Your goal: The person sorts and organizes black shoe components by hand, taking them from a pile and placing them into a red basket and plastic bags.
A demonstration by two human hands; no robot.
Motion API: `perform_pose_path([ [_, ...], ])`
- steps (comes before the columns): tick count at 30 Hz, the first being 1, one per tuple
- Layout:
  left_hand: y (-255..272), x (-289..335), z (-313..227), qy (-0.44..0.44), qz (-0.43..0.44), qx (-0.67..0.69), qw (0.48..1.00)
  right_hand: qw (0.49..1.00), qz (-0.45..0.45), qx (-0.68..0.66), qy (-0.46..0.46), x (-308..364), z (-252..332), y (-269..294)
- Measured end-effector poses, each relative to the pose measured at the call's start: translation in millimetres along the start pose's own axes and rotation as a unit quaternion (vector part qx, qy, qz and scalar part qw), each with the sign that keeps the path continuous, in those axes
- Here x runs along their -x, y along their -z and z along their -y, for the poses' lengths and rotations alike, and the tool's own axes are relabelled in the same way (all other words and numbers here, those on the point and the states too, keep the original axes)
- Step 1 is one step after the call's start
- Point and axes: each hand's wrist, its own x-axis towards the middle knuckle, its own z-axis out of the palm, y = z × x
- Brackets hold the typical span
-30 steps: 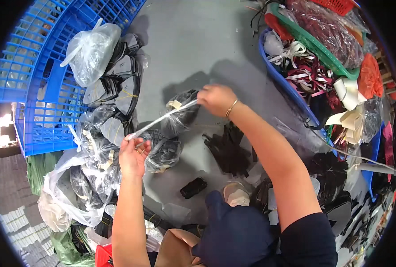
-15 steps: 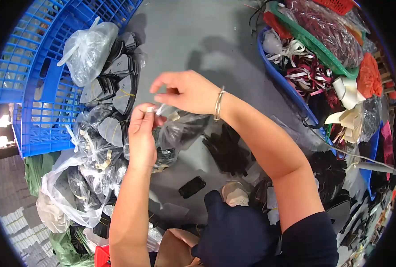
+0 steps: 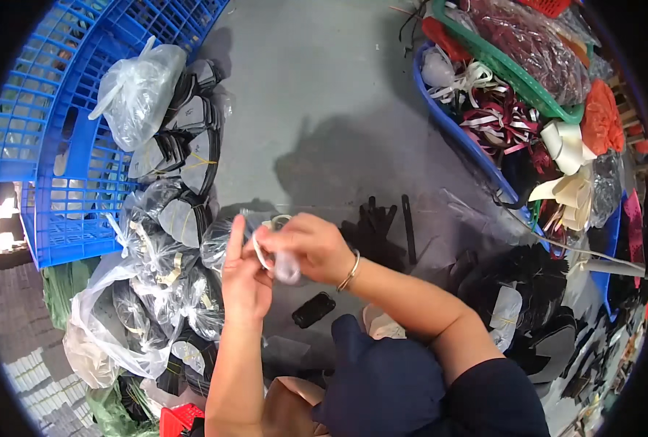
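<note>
My left hand (image 3: 245,282) is raised in front of me, its index finger pointing up and its other fingers curled at the twisted neck of a clear plastic bag. Close against it, my right hand (image 3: 311,249) pinches the whitish plastic neck (image 3: 287,268), which loops between the two hands. The fingertips are partly blurred and overlap. Behind the hands shows the bag's clear body (image 3: 217,242), with dark contents; how far it hangs or rests is partly hidden. A bracelet (image 3: 350,270) circles my right wrist.
Filled clear bags (image 3: 165,264) and banded stacks of grey-black pieces (image 3: 200,164) lie at the left beside a blue crate (image 3: 54,146). A black phone (image 3: 313,309) lies on the floor. Dark strips (image 3: 382,229) lie beyond it. At right stands a blue tub (image 3: 440,109) of ribbons and scraps.
Both hands have come down toward me. My right hand has moved from above the left hand to its right side, drawing the bag's neck into a loop; my left index finger has straightened.
</note>
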Motion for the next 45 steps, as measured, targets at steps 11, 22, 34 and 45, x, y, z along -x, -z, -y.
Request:
perform_pose_path([
  [11, 24.4, 24.6, 20.3, 0.0, 0.081, -0.22, 0.972, 0.991, 0.076, 0.109, 0.025, 16.4, 15.8, 5.4],
  [22, 11.6, -19.4, -22.5, -0.037, 0.083, -0.082, 0.993, 0.942, -0.09, -0.026, -0.321, -9.9, -31.0, 46.7],
  [34, 103.0, -100.5, -21.8, -0.124, -0.128, -0.062, 0.982, 0.723, -0.021, 0.406, -0.558, 139.3, -54.2, 53.3],
  [45, 117.4, -67.5, -65.2, -0.194, -0.155, -0.042, 0.968, 0.818, 0.129, 0.388, -0.404, 148.7, -52.5, 26.0],
])
